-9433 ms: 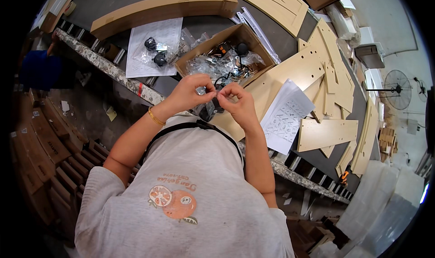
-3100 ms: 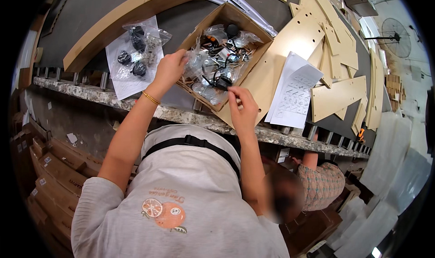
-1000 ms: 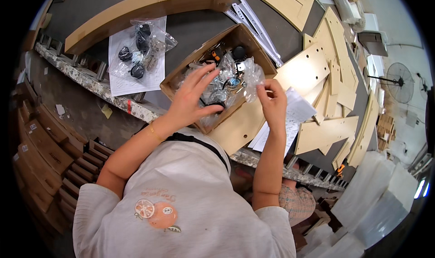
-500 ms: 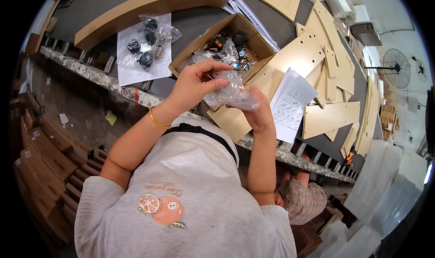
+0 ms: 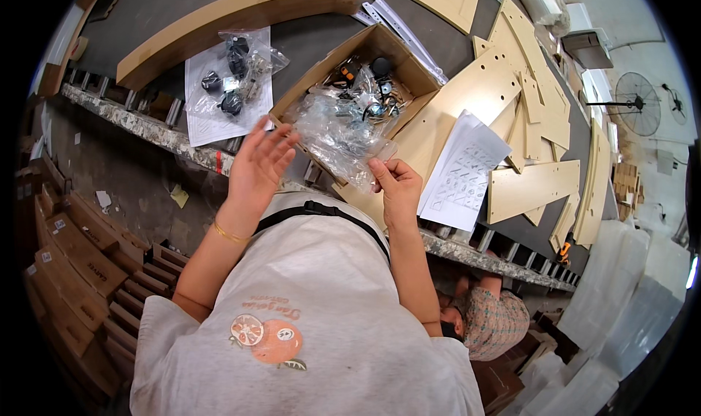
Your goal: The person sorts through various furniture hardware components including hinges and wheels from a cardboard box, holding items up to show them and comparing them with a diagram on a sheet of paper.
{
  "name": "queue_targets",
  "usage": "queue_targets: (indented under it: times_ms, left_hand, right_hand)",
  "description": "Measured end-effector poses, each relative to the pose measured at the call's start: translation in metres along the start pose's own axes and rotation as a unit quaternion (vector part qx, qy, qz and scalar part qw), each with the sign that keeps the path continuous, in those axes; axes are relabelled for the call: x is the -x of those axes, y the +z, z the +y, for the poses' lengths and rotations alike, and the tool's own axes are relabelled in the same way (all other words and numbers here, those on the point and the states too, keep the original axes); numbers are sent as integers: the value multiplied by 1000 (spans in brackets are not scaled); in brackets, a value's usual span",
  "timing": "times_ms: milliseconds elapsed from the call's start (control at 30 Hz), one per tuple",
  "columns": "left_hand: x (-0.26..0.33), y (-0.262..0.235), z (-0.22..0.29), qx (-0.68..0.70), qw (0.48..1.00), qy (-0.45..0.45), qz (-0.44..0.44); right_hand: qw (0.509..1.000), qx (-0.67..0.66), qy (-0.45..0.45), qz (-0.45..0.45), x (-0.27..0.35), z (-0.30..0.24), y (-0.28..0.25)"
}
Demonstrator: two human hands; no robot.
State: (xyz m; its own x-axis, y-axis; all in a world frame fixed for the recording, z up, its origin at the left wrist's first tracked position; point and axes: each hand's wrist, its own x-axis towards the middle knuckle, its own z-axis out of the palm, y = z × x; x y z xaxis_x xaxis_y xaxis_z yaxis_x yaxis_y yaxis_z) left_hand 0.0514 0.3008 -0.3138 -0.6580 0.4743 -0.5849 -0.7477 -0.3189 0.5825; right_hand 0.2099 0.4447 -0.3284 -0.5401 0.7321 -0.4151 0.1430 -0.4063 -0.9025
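My right hand [image 5: 396, 184] pinches the edge of a clear plastic bag [image 5: 339, 140], which drapes over the near side of an open cardboard box [image 5: 301, 85]. What lies inside the bag is hard to make out through the shine. My left hand [image 5: 264, 160] is off the bag, fingers spread, beside the box's left corner. Loose hardware [image 5: 387, 98], with black and orange pieces among it, lies in the box behind the bag. To the left, another clear bag with black round parts [image 5: 232, 102] rests on a printed sheet [image 5: 201, 127].
Pale wooden panels [image 5: 537, 189] spread over the right of the grey table, with a printed instruction sheet [image 5: 461, 175] on them. A long cardboard piece [image 5: 234, 18] and white metal rails [image 5: 405, 36] lie farther back. Another person [image 5: 496, 321] bends low beyond the table's near edge.
My left hand has let go of the bag and moved left, its fingers opening. The bag has come down and spread over the box's near side, its edge still in my right hand.
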Motion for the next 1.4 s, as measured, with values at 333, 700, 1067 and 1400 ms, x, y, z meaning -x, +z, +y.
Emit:
queue_targets:
  times_ms: [333,700,1067,1400]
  left_hand:
    - [17,25,-27,-488,835,97,-235]
    - [-37,33,-19,-513,792,330,-29]
    - [-61,47,-29,-603,753,261,-34]
    - [-79,50,-41,-497,844,189,-70]
  right_hand:
    - [965,-113,105,-212,-10,1,22]
    - [895,277,-168,-308,-115,-44,3]
    - [615,725,-294,-101,-203,-41,4]
    - [969,-28,-118,-214,-94,-48,-11]
